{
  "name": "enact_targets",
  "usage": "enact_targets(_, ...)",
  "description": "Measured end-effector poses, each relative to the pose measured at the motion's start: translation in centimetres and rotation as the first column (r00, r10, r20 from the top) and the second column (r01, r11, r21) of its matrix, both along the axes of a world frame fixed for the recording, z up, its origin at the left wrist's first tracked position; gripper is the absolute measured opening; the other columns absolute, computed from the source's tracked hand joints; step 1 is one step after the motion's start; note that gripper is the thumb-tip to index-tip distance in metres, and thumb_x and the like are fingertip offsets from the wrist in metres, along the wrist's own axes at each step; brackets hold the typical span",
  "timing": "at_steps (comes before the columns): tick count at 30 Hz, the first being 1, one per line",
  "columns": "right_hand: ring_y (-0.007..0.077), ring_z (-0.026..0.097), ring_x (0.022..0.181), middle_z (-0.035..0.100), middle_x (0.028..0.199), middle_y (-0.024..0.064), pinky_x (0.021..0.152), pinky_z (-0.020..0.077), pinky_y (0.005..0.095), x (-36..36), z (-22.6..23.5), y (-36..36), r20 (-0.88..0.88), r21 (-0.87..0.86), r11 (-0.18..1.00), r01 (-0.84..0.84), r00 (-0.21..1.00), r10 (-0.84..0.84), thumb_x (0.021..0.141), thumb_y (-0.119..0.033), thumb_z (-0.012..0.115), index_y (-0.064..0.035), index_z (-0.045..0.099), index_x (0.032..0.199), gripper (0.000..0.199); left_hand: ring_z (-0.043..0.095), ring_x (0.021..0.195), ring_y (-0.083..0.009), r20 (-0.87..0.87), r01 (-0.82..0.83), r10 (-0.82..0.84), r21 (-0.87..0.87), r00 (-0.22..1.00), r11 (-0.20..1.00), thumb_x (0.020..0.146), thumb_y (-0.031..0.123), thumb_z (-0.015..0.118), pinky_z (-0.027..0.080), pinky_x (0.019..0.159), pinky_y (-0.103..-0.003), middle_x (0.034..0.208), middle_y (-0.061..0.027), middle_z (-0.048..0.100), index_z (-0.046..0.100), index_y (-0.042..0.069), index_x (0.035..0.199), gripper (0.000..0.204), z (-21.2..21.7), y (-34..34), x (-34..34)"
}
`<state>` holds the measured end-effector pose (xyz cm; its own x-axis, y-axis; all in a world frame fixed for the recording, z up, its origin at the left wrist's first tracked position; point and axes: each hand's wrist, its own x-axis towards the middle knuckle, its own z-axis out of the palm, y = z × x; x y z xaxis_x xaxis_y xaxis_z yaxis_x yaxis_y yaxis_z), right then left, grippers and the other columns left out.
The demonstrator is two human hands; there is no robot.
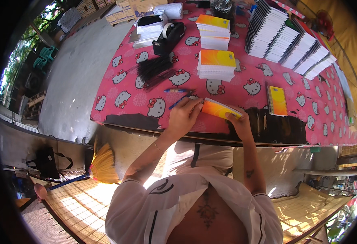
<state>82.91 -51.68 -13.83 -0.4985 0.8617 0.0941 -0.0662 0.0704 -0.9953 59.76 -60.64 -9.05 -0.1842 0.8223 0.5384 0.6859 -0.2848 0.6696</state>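
An orange-and-yellow notepad (220, 109) is held tilted over the near edge of the pink cartoon-cat tablecloth (243, 87). My left hand (183, 117) grips its left end and my right hand (239, 124) holds its right end. Two blue pens (177, 95) lie on the cloth just beyond my left hand. A finished spiral notepad (276, 100) with an orange cover lies flat to the right of my hands.
Two stacks of orange-covered paper pads (216, 64) stand mid-table, with a pile of black binding combs (156, 69) and a black tape dispenser (168, 36) to their left. Rows of bound notebooks (288, 42) fill the far right. A broom (101, 166) leans below the table.
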Motion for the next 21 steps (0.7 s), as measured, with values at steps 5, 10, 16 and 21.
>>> enact_targets(5, 0.0059, 0.057, 0.079, 0.067, 0.092, 0.0007, 0.07, 0.0471, 0.022, 0.2, -0.4, 0.1, -0.023, 0.025, 1.0, -0.017, 1.0, 0.017, 0.097, -0.012, 0.066, 0.0017, 0.065, 0.124, 0.03, 0.064, 0.06, -0.0233, -0.034, -0.017, 0.019, 0.055, 0.999, 0.998, 0.09, 0.007, 0.07, 0.046, 0.051, -0.033, 0.086, -0.0123, 0.066, 0.071, 0.003, 0.108, 0.018, 0.0, 1.0, -0.1)
enact_targets(10, 0.006, 0.058, 0.083, 0.068, 0.097, 0.0019, 0.074, 0.0484, 0.0228, 0.2, -0.1, 0.2, -0.014, 0.034, 0.999, -0.039, 0.999, 0.04, 0.097, -0.011, 0.065, 0.0019, 0.065, 0.124, 0.03, 0.065, 0.067, -0.028, -0.003, 0.048, -0.048, -0.011, 0.999, 0.999, 0.09, 0.009, 0.07, 0.05, 0.056, -0.037, 0.088, -0.0112, 0.066, 0.071, 0.006, 0.107, 0.017, -0.3, 1.7, -1.2)
enact_targets(16, 0.0069, 0.059, 0.088, 0.069, 0.102, 0.003, 0.079, 0.0495, 0.0235, 0.5, 0.1, 0.5, 0.018, 0.037, 0.998, -0.049, 0.999, 0.048, 0.097, -0.011, 0.064, 0.0021, 0.065, 0.124, 0.03, 0.064, 0.069, -0.0213, -0.061, 0.186, -0.187, -0.022, 0.981, 0.982, 0.089, 0.004, 0.071, 0.049, 0.061, -0.031, 0.091, -0.0117, 0.068, 0.071, 0.002, 0.107, 0.019, 0.6, 2.9, -2.5)
enact_targets(21, 0.0073, 0.059, 0.089, 0.069, 0.104, 0.0034, 0.079, 0.0495, 0.0232, 0.4, 0.1, 0.4, 0.012, 0.027, 0.998, -0.05, 0.999, 0.05, 0.097, -0.01, 0.063, 0.0027, 0.064, 0.124, 0.03, 0.065, 0.073, -0.0183, 0.037, 0.241, -0.239, -0.081, 0.97, 0.967, 0.089, 0.004, 0.071, 0.05, 0.065, -0.03, 0.094, -0.0108, 0.069, 0.071, 0.0, 0.105, 0.016, 1.1, 3.2, -2.7)
